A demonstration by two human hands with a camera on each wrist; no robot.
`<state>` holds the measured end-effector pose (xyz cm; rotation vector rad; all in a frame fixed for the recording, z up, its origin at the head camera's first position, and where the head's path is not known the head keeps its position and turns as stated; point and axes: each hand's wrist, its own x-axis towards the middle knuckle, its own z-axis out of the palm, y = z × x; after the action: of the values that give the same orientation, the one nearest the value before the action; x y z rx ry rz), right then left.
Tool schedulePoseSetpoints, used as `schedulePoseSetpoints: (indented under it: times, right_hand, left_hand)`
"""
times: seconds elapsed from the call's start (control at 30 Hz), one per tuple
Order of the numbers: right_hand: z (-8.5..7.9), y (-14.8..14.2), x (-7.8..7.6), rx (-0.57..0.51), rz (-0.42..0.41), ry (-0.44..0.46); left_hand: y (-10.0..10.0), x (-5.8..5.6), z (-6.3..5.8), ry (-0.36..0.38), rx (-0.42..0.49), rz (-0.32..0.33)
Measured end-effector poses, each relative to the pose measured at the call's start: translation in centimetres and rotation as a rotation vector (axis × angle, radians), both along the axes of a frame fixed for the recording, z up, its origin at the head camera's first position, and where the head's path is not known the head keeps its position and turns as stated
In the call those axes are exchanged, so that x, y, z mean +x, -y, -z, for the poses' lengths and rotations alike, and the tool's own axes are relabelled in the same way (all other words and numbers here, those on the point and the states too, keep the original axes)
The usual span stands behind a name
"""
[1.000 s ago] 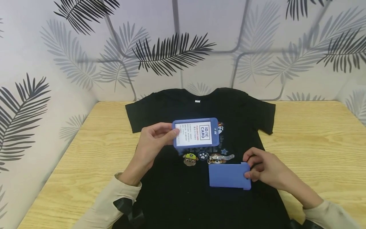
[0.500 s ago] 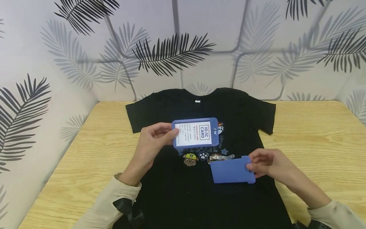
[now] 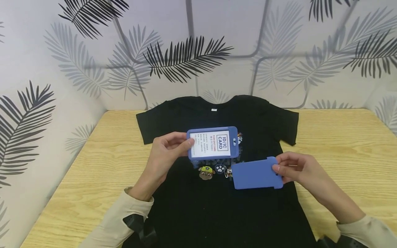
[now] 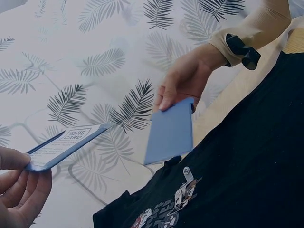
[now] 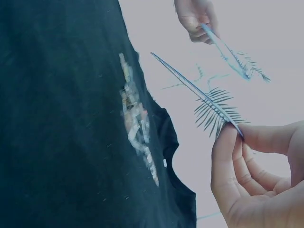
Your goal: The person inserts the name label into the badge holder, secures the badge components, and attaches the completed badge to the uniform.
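Observation:
My left hand [image 3: 165,160] pinches the left end of a blue ID card holder [image 3: 234,142], which frames a white printed card [image 3: 209,144] reading "ID/IC CARD". To the lower right, my right hand [image 3: 302,174] pinches the slotted end of a flat blue cover plate [image 3: 255,175] between thumb and fingers. The two blue pieces are apart, both raised over a black T-shirt [image 3: 223,213]. A metal badge clip with a clear strap [image 4: 185,190] lies on the shirt's print; in the head view the plate hides most of it.
The shirt is spread on a wooden table [image 3: 335,137], its neckline toward the back. A leaf-patterned wall covering [image 3: 226,31] rises behind the table and on the left. Cartoon dog faces and paw marks [image 3: 206,173] decorate the shirt's chest.
My right hand has moved the cover plate up and slightly right, tilting its right end upward, so it now overlaps the clip. The left hand and card holder have stayed nearly still.

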<state>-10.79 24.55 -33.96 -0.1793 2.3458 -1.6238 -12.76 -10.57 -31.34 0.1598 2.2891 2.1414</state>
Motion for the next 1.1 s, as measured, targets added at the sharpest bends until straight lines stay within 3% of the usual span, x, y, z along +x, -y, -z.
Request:
schedulePoseSetpoints:
  times: [0.47, 0.73, 1.1]
  right_hand:
    - [-0.9, -0.2, -0.1, -0.092, 0.022, -0.113]
    - [-1.1, -0.1, 0.0, -0.165, 0.013, -0.105]
    - [-1.0, 0.3, 0.2, -0.150, -0.008, -0.115]
  left_hand:
    - [0.1, 0.0, 0.1, -0.005, -0.004, 0.004]
    - [0.1, -0.1, 0.1, -0.005, 0.004, 0.005]
    - [0.0, -0.1, 0.0, -0.007, 0.006, 0.008]
